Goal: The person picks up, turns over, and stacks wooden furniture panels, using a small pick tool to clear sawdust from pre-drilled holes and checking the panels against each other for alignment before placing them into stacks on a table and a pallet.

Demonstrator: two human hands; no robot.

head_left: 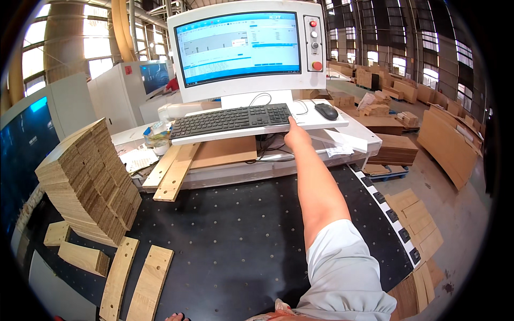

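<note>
My right arm reaches forward across the black table, and my right hand (297, 137) is at the right end of a black keyboard (230, 121). Its index finger is stretched out, touching the keyboard's corner near the number keys; the other fingers are mostly hidden. The keyboard rests on a white shelf (316, 122) below a white-framed monitor (238, 51), whose screen is lit. A black mouse (326, 111) lies right of my hand. Only the fingertips of my left hand (175, 317) show at the lower edge, near the drilled wooden boards, so its grip is hidden.
A tall stack of wood strips (88, 182) stands on the black table (230, 241) at left. Drilled boards (151, 283) lie before it, others (174, 174) under the shelf. Red and white buttons (314, 43) flank the screen. Panels (447, 144) and wood piles stand at right.
</note>
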